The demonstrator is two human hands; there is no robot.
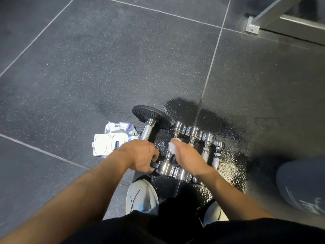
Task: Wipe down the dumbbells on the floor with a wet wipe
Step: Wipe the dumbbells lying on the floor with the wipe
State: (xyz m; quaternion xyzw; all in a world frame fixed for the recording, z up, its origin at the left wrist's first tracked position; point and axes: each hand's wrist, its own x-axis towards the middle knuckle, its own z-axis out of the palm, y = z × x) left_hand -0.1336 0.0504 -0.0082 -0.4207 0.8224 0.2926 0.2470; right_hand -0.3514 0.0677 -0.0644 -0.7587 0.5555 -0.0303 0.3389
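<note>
Item: row of chrome dumbbells [193,131] on the wet, dark speckled rubber floor [88,67], long axes pointing away from the person, directly under the right hand [190,159] pinching a wet wipe [173,147]; left hand [140,155], alongside, clamped on a tilted black-plated dumbbell [149,127]; steel frame [281,16] beyond.
</note>
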